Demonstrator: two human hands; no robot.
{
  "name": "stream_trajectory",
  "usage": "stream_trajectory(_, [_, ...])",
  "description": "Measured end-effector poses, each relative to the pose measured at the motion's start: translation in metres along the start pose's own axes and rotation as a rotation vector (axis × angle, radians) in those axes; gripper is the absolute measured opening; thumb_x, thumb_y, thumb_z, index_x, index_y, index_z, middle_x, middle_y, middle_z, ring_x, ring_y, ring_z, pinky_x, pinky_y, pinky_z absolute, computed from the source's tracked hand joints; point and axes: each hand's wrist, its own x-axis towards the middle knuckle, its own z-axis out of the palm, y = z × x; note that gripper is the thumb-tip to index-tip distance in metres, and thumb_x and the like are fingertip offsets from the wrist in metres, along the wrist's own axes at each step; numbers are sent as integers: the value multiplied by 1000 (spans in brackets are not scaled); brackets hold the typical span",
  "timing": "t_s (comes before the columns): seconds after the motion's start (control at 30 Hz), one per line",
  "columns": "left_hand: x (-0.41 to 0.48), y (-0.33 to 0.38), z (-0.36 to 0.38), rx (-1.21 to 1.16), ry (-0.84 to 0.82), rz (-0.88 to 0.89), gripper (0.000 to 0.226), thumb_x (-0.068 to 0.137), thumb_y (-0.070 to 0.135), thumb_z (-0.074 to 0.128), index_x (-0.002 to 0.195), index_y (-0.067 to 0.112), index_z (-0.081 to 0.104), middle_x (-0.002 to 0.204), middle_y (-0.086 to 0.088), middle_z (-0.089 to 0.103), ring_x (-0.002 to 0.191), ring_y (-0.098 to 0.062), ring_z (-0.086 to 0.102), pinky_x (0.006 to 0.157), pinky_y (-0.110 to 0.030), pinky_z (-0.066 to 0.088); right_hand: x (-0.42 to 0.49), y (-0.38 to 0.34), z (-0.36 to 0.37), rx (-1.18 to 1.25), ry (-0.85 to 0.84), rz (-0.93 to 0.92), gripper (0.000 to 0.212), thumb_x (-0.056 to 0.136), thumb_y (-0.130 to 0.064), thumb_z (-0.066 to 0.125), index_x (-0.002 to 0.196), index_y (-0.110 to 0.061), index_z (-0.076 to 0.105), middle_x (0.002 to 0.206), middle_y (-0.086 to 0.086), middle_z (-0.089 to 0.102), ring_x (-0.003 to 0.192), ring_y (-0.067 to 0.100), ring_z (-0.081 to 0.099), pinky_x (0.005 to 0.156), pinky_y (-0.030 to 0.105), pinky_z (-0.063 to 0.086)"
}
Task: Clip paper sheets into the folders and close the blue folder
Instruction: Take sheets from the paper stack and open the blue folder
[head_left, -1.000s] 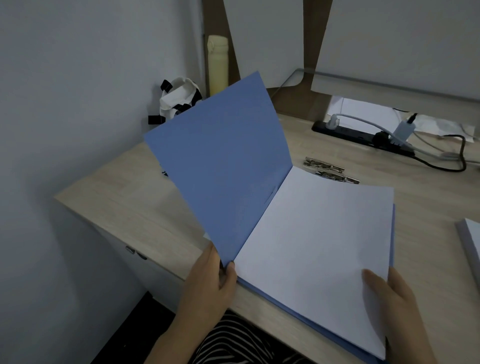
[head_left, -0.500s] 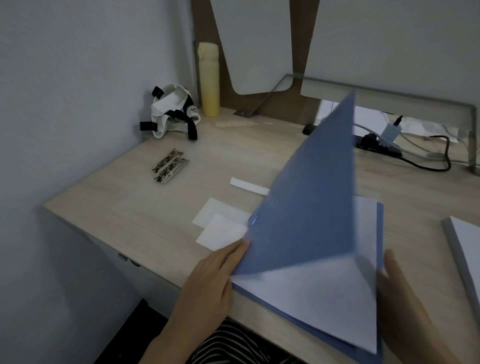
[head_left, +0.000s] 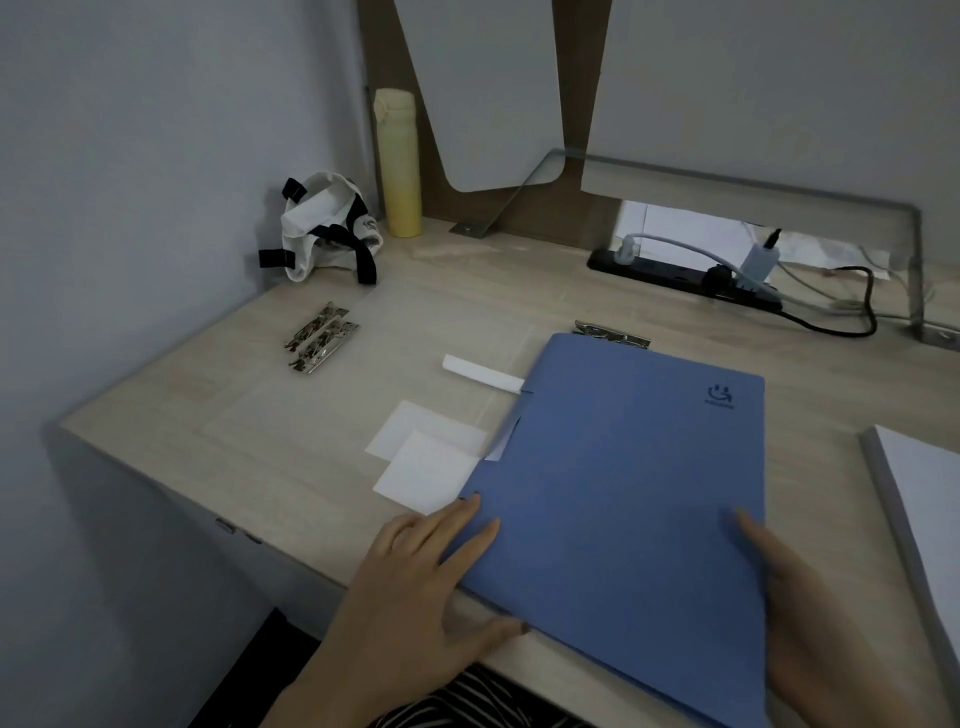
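The blue folder (head_left: 628, 483) lies shut and flat on the wooden desk (head_left: 218, 415), a dark logo at its far right corner. My left hand (head_left: 426, 577) rests with straight fingers on the folder's near left corner. My right hand (head_left: 800, 603) lies along the folder's right edge, its thumb on the cover; its fingers are hidden behind the edge. A sliver of white paper (head_left: 501, 444) shows at the folder's spine. A metal clip (head_left: 613, 332) peeks out behind the folder's far edge.
Two metal clips (head_left: 322, 338) lie at the left of the desk. Small white paper pieces (head_left: 426, 457) and a white strip (head_left: 483, 374) sit left of the folder. A white paper stack (head_left: 924, 509) lies right. Behind stand a yellow bottle (head_left: 399, 161), a white bag (head_left: 327, 228), a power strip (head_left: 685, 280).
The blue cover swung from upright over to the right and down onto the white sheets, so the folder is now shut. My left hand let go of the cover and lies flat.
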Motion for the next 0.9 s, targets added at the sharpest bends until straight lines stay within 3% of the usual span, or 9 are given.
stream_trajectory(0.07, [6, 5, -2, 23, 31, -13, 59, 93, 60, 24, 120, 25, 64, 130, 4, 60, 115, -4, 54, 99, -23, 28, -7, 4, -1, 2, -69, 126, 21, 90, -26, 50, 95, -10, 63, 67, 9, 75, 54, 22, 71, 43, 32, 56])
stream_trajectory(0.2, [27, 15, 4, 174, 137, -22, 43, 90, 39, 37, 104, 18, 72, 104, 1, 72, 83, -14, 68, 80, -28, 37, 6, 4, -8, 81, 30, 181, 23, 90, -23, 48, 103, -10, 63, 75, 10, 76, 58, 26, 72, 46, 37, 58])
stream_trajectory(0.33, [43, 25, 14, 167, 139, -13, 49, 94, 38, 34, 114, 9, 68, 116, -4, 69, 104, -16, 67, 92, -26, 47, 8, 9, -7, 60, 24, 218, 23, 90, -23, 47, 101, -11, 63, 75, 11, 76, 59, 27, 72, 47, 40, 58])
stream_trajectory(0.43, [44, 26, 24, 86, 36, -45, 61, 99, 44, 17, 134, 6, 49, 141, -6, 50, 130, -15, 47, 116, -28, 16, 7, 4, -5, 62, 28, 231, 20, 91, -22, 47, 96, -12, 64, 72, 11, 76, 56, 27, 72, 47, 42, 58])
stream_trajectory(0.5, [43, 24, 26, 72, 7, -69, 63, 98, 47, 16, 140, 8, 41, 147, -4, 42, 135, -13, 40, 117, -29, 1, 4, 3, -2, 0, 18, 209, 22, 91, -17, 45, 102, -10, 63, 71, 11, 75, 57, 27, 71, 51, 40, 59])
stream_trajectory(0.6, [44, 25, 24, 32, -19, -99, 63, 98, 48, 15, 139, 9, 42, 145, -2, 44, 134, -12, 39, 115, -26, -3, 8, 4, -10, -308, 291, -182, 33, 94, -7, 42, 126, -14, 49, 92, 13, 68, 84, 31, 67, 74, 41, 50])
stream_trajectory(0.7, [43, 26, 22, -12, -29, -111, 63, 98, 49, 16, 138, 10, 44, 144, 0, 45, 133, -8, 36, 114, -22, -2, 12, 7, -8, -1065, 406, -686, 48, 92, -28, 49, 138, -25, 36, 145, 11, 36, 134, 29, 32, 110, 44, 26])
stream_trajectory(0.8, [44, 24, 25, -20, 10, -90, 63, 97, 50, 17, 138, 10, 46, 143, -1, 47, 132, -8, 40, 115, -21, 5, 30, 24, -1, -1476, 110, -737, 55, 90, -60, 22, 140, -39, 25, 155, -5, 13, 142, 12, 4, 117, 38, 7])
stream_trajectory(0.9, [46, 22, 27, -3, 101, -39, 64, 96, 51, 19, 130, 11, 55, 135, -1, 57, 123, -11, 54, 107, -21, 34, 48, 42, -4, -1699, 47, -648, 84, 58, -78, -29, 135, -49, -10, 156, -11, -10, 138, 2, -19, 113, 28, -16])
